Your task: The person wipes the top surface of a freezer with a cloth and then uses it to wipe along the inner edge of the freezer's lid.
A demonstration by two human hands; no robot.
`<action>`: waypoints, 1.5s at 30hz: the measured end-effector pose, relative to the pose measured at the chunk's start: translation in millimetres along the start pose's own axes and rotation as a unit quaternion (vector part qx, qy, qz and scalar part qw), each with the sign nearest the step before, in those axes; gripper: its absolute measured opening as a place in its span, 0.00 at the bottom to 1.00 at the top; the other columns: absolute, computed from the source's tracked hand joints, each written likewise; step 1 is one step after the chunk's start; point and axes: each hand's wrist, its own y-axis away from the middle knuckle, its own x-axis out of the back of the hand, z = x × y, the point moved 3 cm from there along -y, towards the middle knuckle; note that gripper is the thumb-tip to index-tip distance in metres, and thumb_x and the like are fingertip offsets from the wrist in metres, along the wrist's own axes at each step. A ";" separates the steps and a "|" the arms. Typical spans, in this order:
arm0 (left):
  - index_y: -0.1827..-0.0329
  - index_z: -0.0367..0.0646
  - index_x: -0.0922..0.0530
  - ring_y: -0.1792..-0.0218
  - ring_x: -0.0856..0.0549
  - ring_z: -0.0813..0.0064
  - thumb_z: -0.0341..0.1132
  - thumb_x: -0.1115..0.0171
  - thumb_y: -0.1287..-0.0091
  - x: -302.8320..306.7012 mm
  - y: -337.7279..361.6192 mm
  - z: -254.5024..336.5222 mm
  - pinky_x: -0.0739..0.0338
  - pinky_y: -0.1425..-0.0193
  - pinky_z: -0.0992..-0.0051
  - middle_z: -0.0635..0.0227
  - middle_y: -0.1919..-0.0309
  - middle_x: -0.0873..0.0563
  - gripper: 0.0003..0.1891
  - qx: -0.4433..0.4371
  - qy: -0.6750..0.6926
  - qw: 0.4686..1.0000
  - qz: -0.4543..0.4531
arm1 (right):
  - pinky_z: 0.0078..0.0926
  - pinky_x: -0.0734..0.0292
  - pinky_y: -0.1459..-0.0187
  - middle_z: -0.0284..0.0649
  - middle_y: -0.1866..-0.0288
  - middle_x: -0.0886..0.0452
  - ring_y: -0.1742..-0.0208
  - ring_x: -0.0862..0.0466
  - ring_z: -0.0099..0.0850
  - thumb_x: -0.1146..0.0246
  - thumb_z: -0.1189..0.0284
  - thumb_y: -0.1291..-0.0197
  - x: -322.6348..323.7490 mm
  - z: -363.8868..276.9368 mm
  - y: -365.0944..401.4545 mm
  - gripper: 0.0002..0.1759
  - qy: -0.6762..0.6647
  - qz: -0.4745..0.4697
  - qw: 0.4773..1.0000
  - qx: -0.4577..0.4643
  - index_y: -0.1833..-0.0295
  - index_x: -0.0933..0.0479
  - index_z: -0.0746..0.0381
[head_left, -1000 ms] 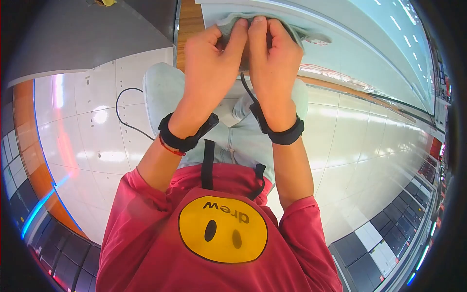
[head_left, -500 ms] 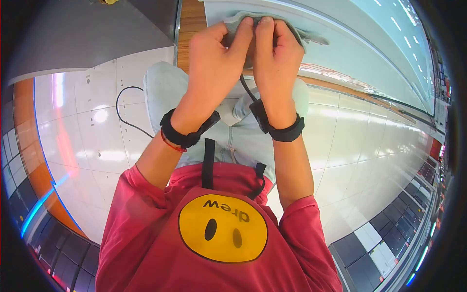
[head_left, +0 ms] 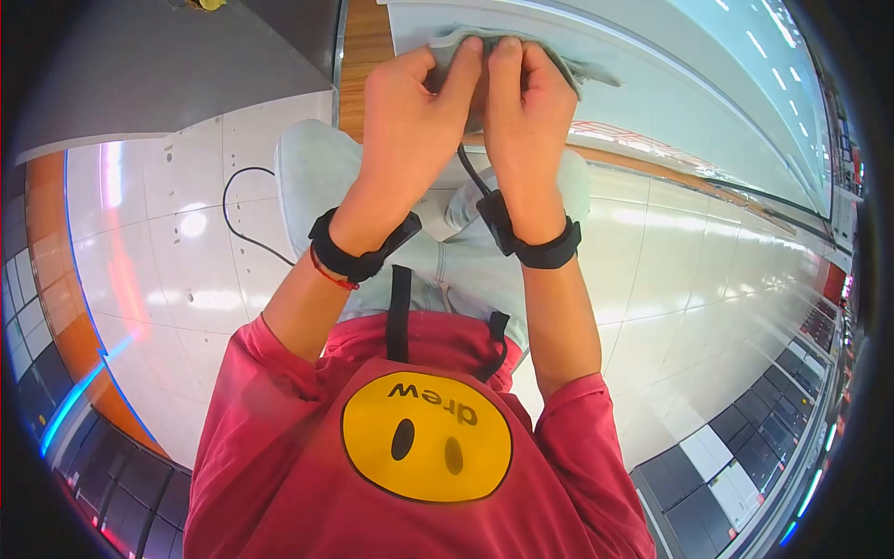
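Grey cloth (head_left: 447, 61) is at far centre, pinched between both hands, over the left part of a white worktop (head_left: 670, 121); cannot tell whether its underside touches that surface. Left hand (head_left: 410, 121): grip closed on the cloth's left part, thumb pointing far and pressing near the middle of the far edge, fingers curled and partly hidden. Right hand (head_left: 531, 121): grip likewise closed on the cloth, thumb just beside the left thumb with a narrow gap between, fingers bent along the right part. The cloth's far edge arches around the fingertips; a grey streak reaches right from it across the white surface, cloth or reflection not distinguishable. Each wrist carries a black band, left (head_left: 358, 265) and right (head_left: 549, 253); a red bracelet (head_left: 335, 278) sits just on the near side of the left one. A black cable (head_left: 472, 168) runs from the right band toward the cloth, passing between the hands. Pale trousers (head_left: 317, 168) show below the forearms, red shirt (head_left: 279, 466) nearest, with a yellow face print (head_left: 428, 470). Wood strip (head_left: 363, 56) lies left of the hands; dark grey panel (head_left: 168, 65) at far left; tiled floor (head_left: 643, 279) on both sides.
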 end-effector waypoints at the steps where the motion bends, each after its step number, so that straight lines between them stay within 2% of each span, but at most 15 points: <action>1: 0.54 0.31 0.11 0.70 0.22 0.90 0.39 0.32 0.23 2.8 1.9 5.4 0.28 0.67 0.81 0.75 0.72 0.12 0.15 0.017 -0.021 1.000 -0.005 | 0.33 0.32 0.75 0.42 0.82 0.25 0.81 0.30 0.31 0.39 0.66 0.24 0.1 -3.1 -1.6 0.19 0.002 -0.002 1.000 0.008 0.68 0.24 0.67; 4: 0.57 0.31 0.11 0.73 0.26 0.90 0.40 0.32 0.23 1.1 1.5 3.2 0.33 0.71 0.80 0.77 0.76 0.16 0.16 -0.032 0.092 0.994 0.055 | 0.35 0.32 0.74 0.44 0.81 0.25 0.82 0.28 0.38 0.38 0.66 0.25 -0.4 -17.3 -6.4 0.19 0.058 -0.010 0.997 0.056 0.69 0.24 0.67; 7: 0.60 0.31 0.12 0.75 0.30 0.89 0.41 0.32 0.23 1.8 2.0 5.8 0.37 0.74 0.78 0.79 0.79 0.20 0.17 -0.037 0.081 0.995 0.045 | 0.37 0.31 0.74 0.46 0.81 0.25 0.81 0.27 0.43 0.38 0.66 0.25 -0.1 -16.2 -4.6 0.19 0.070 -0.009 0.995 0.065 0.69 0.25 0.66; 13: 0.60 0.32 0.12 0.75 0.30 0.89 0.42 0.32 0.23 -5.6 -0.7 -8.5 0.37 0.73 0.79 0.78 0.79 0.20 0.18 -0.014 0.033 0.999 0.017 | 0.40 0.30 0.73 0.47 0.81 0.24 0.80 0.25 0.46 0.39 0.66 0.25 2.5 0.6 -1.0 0.18 0.084 -0.015 0.995 0.046 0.68 0.24 0.66; 16: 0.61 0.32 0.12 0.75 0.30 0.89 0.42 0.32 0.23 -2.1 5.2 2.5 0.37 0.74 0.78 0.78 0.79 0.20 0.18 -0.016 0.063 0.998 0.025 | 0.41 0.29 0.73 0.47 0.81 0.24 0.79 0.24 0.47 0.39 0.66 0.25 4.3 -6.8 -3.1 0.18 0.080 -0.033 0.996 0.023 0.68 0.24 0.66; 19: 0.74 0.33 0.20 0.81 0.33 0.87 0.41 0.32 0.24 1.9 3.5 6.5 0.42 0.78 0.75 0.75 0.86 0.26 0.22 -0.035 0.099 0.992 0.066 | 0.41 0.29 0.73 0.48 0.81 0.24 0.79 0.24 0.47 0.39 0.66 0.25 0.4 -24.7 -7.4 0.18 0.089 -0.026 0.994 0.067 0.69 0.25 0.66; 22: 0.75 0.34 0.21 0.81 0.33 0.87 0.42 0.32 0.24 1.3 1.5 4.8 0.42 0.79 0.74 0.75 0.86 0.28 0.23 -0.041 0.103 0.992 0.063 | 0.41 0.29 0.73 0.48 0.81 0.24 0.79 0.23 0.48 0.39 0.66 0.25 1.0 -25.2 -5.9 0.19 0.112 -0.035 0.991 0.059 0.69 0.25 0.66; 25: 0.60 0.31 0.12 0.74 0.29 0.89 0.43 0.31 0.23 -0.2 -0.6 -3.2 0.36 0.73 0.79 0.77 0.78 0.18 0.19 0.003 0.041 0.999 0.013 | 0.41 0.29 0.73 0.48 0.81 0.24 0.79 0.23 0.48 0.39 0.66 0.25 2.0 -12.0 -3.4 0.18 0.112 -0.027 0.991 0.061 0.69 0.25 0.66; 31: 0.60 0.32 0.11 0.74 0.29 0.89 0.43 0.32 0.23 0.4 3.5 0.7 0.36 0.73 0.79 0.77 0.78 0.18 0.18 -0.018 -0.009 1.000 0.016 | 0.43 0.28 0.73 0.48 0.81 0.24 0.79 0.22 0.49 0.39 0.65 0.25 2.8 -10.2 -3.1 0.19 0.104 -0.009 0.993 0.049 0.69 0.24 0.65; 34: 0.59 0.32 0.11 0.74 0.29 0.90 0.42 0.32 0.23 4.7 3.6 4.7 0.36 0.73 0.79 0.78 0.78 0.18 0.17 -0.026 0.095 0.994 0.044 | 0.44 0.28 0.73 0.48 0.81 0.24 0.79 0.22 0.50 0.39 0.65 0.25 -3.5 -23.1 -5.5 0.18 0.117 -0.015 0.991 0.068 0.69 0.25 0.65; 43: 0.56 0.32 0.12 0.73 0.28 0.90 0.40 0.33 0.22 -16.1 -3.6 -15.9 0.35 0.72 0.80 0.78 0.76 0.18 0.16 -0.042 0.027 0.999 0.008 | 0.44 0.28 0.73 0.48 0.81 0.23 0.79 0.22 0.50 0.39 0.65 0.25 6.2 -3.2 -1.5 0.18 0.140 0.010 0.988 0.060 0.69 0.25 0.64; 45: 0.68 0.32 0.18 0.78 0.32 0.86 0.41 0.32 0.24 -20.8 -2.7 -14.8 0.39 0.76 0.74 0.73 0.83 0.23 0.20 -0.057 0.064 0.996 0.028 | 0.44 0.28 0.73 0.48 0.81 0.23 0.79 0.22 0.50 0.39 0.65 0.25 9.3 -2.2 -2.4 0.18 0.147 -0.001 0.987 0.057 0.69 0.25 0.64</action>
